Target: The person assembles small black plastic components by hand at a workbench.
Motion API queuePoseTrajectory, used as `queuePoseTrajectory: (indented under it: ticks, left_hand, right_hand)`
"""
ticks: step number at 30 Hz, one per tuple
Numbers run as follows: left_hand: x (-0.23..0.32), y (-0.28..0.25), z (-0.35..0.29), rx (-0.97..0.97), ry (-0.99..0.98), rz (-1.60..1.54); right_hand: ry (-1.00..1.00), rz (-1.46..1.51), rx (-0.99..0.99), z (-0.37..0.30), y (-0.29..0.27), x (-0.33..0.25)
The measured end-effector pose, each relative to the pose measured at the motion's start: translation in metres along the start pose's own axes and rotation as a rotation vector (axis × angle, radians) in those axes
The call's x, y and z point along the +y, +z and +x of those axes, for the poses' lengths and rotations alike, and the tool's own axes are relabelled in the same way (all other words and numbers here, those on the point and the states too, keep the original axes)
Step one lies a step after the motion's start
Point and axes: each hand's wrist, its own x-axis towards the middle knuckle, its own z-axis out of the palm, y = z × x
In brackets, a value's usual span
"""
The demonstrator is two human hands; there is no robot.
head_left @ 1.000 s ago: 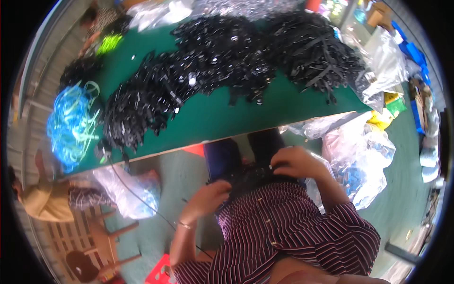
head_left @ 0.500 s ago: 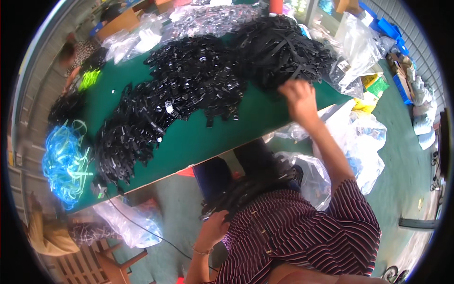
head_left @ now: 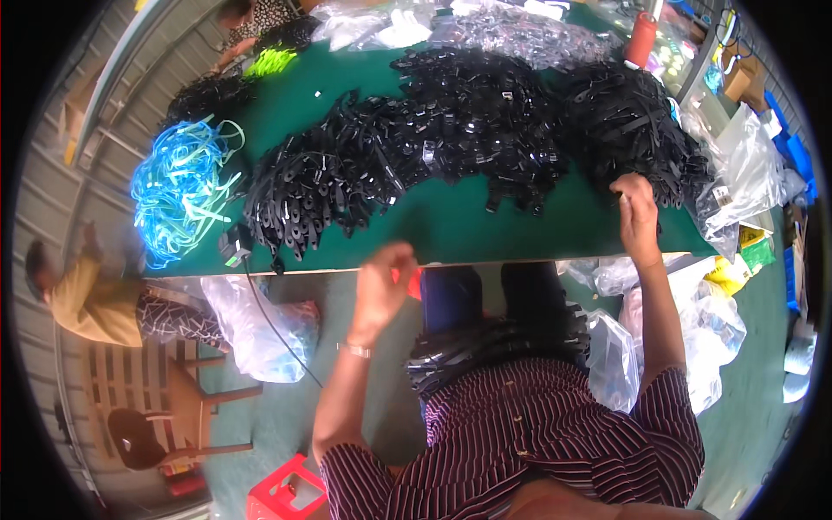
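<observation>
My left hand is raised at the table's front edge, fingers curled in; anything inside them is hidden. Farther right, my right hand is at the near edge of a heap of black straps, its fingers bent together. I cannot make out whether a strap is between them. A long pile of black straps with shiny buckles spreads across the middle of the green table. Across my lap lies a bundle of black straps.
Blue translucent straps are heaped at the table's left end, beside a small corded device. Clear bags are at the right. A red stool and a wooden chair stand left. Two other people are at the left side.
My left hand has risen from the lap straps to the table edge. My right hand remains by the right heap, fingers now bent downward. The whole view has turned and shifted.
</observation>
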Motion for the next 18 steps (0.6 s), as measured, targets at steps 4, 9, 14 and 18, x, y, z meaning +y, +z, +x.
queuePoseTrajectory:
  ticks: [4,9,14,18]
  left_hand:
    - [-0.027,0.004,0.087,0.303,0.007,0.128]
    - [-0.017,0.015,0.135,0.177,-0.282,0.669]
    - [-0.022,0.018,0.155,0.104,-0.369,0.651]
    - [-0.019,0.002,0.156,0.113,-0.361,0.275]
  right_hand:
    - [0.041,0.279,-0.046,0.002,0.012,-0.033]
    - [0.264,0.449,-0.128,-0.009,0.031,-0.046]
    - [0.29,0.531,-0.139,-0.012,0.037,-0.047]
    - [0.467,0.763,-0.142,-0.006,0.038,-0.055]
